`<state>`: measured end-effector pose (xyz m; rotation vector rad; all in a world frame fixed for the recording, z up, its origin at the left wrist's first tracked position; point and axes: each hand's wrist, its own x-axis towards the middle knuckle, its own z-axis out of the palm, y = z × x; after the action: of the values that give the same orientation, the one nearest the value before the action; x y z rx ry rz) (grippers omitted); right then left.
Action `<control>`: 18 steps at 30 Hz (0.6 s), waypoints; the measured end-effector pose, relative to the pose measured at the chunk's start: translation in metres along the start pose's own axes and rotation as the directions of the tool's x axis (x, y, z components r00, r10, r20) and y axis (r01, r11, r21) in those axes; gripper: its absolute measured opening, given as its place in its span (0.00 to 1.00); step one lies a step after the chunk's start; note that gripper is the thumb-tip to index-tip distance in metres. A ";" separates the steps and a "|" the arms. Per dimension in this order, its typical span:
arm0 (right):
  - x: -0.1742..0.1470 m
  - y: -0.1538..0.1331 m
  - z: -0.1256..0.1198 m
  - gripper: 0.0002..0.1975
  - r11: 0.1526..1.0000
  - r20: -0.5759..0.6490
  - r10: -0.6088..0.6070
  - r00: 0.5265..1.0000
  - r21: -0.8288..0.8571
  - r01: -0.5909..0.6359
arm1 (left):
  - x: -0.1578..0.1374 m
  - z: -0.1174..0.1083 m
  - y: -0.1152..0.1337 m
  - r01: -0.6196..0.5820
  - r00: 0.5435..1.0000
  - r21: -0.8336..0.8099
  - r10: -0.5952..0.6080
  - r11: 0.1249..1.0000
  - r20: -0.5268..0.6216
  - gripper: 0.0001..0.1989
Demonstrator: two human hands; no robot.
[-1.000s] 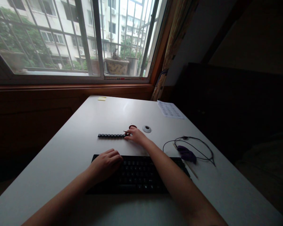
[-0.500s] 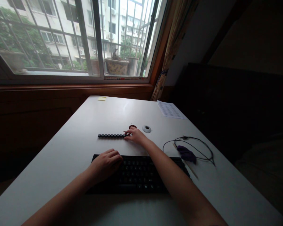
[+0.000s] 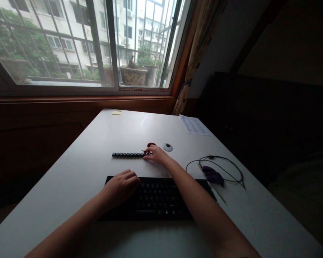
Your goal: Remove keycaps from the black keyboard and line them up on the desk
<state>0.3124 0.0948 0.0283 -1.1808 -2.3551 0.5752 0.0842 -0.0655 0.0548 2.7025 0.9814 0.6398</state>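
Note:
A black keyboard lies across the near part of the white table. My left hand rests on its upper left part, the fingers bent and pressed together against it; their tips are partly hidden. Beyond the keyboard, small black keycaps stand side by side in a straight row. My right hand reaches over the keyboard to the row's right end, with thumb and fingers pinched at a keycap there. A thin dark tip pokes out by these fingers, too small to name.
A dark red round piece and a grey ring-shaped cable-hole cover lie just past my right hand. On the right are a looped black cable, a dark purple cloth and a thin stick. Printed paper and yellow notes lie farther back.
My right hand has shifted very slightly to the right at the end of the keycap row. My left hand and the keyboard have hardly moved.

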 end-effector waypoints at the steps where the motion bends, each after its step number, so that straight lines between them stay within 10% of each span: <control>1: 0.000 0.000 0.000 0.13 1.000 0.000 0.004 1.000 -0.001 -0.004 | 0.000 0.000 0.000 0.000 1.000 0.000 0.000 1.000 -0.002 0.06; 18: 0.000 0.000 -0.002 0.12 1.000 -0.003 0.008 1.000 0.000 -0.008 | 0.000 0.001 -0.001 -0.009 1.000 0.013 0.009 1.000 -0.026 0.05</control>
<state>0.3138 0.0951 0.0292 -1.1903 -2.3489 0.5752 0.0844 -0.0646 0.0539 2.7181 0.9835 0.6748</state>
